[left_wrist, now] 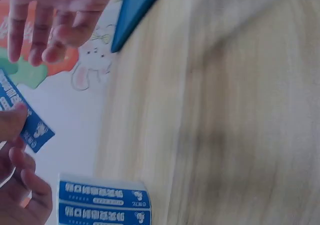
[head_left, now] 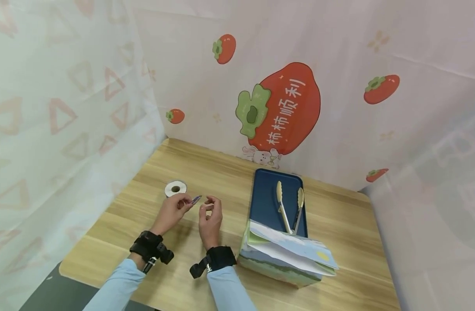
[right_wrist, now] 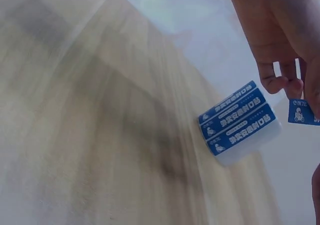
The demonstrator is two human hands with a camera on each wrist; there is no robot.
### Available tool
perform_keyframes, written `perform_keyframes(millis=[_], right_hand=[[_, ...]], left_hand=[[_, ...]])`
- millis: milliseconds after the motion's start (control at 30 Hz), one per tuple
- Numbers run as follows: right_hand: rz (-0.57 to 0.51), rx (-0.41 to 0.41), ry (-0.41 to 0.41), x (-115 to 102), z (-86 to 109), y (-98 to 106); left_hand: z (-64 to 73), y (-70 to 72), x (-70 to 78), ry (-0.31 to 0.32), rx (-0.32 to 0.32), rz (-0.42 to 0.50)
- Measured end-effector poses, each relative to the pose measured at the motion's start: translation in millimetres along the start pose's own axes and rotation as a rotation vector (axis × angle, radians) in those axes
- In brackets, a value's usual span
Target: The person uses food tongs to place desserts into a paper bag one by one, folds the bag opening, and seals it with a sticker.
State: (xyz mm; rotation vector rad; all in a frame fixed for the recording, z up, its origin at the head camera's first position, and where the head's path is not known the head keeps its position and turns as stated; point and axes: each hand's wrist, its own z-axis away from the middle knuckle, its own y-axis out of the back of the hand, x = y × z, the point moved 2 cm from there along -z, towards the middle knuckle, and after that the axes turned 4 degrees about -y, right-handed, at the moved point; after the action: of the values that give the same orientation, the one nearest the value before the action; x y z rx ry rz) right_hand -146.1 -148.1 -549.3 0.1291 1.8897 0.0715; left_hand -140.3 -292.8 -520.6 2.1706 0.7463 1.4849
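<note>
A small blue sticker (left_wrist: 40, 130) with white print is pinched between thumb and finger of my left hand (head_left: 175, 211), held above the table. My right hand (head_left: 211, 220) hovers just beside it, fingers loosely bent and nothing in them; in the left wrist view its fingers (left_wrist: 37, 35) point down toward the sticker. Behind the left hand stands a roll of stickers (head_left: 176, 188), white from above. The right wrist view shows the roll's blue printed labels (right_wrist: 240, 120) around its outer side.
A dark blue tray (head_left: 266, 194) lies right of the hands, with metal tongs (head_left: 285, 214) with cream tips on it. In front of the tray stands a paper bag (head_left: 276, 265) with a painted landscape, its top flaps folded over. Printed curtains enclose the wooden table (head_left: 221, 181).
</note>
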Motion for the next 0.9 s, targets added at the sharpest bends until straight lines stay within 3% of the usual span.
perform_keyframes(millis=[133, 300, 367, 500, 567, 700, 900], right_hand=[[0.042, -0.067, 0.117, -4.8, -1.4, 1.2], [0.109, -0.012, 0.284, -15.8, -7.4, 4.9], [0.117, -0.003, 0.329, -22.7, -9.9, 5.5], [0.111, 0.012, 0.398, -39.8, -15.2, 9.8], [0.103, 0.025, 0.424, -49.6, -17.8, 13.9], [0.082, 0.016, 0.441, -73.1, -22.1, 25.4], [0.058, -0.075, 0.508, -123.1, -24.5, 51.4]], left_hand=[[7.1, 3.4, 0.2, 0.04, -0.053, 0.071], [10.2, 5.1, -1.2, 0.027, -0.104, 0.175], [11.0, 7.8, -4.7, 0.066, -0.103, 0.282], [13.4, 13.1, -12.4, 0.202, -0.083, 0.567], [14.7, 15.6, -15.1, 0.254, -0.073, 0.643], [14.8, 18.2, -15.2, 0.283, -0.082, 0.635], [1.7, 15.4, 5.8, 0.214, -0.156, 0.504]])
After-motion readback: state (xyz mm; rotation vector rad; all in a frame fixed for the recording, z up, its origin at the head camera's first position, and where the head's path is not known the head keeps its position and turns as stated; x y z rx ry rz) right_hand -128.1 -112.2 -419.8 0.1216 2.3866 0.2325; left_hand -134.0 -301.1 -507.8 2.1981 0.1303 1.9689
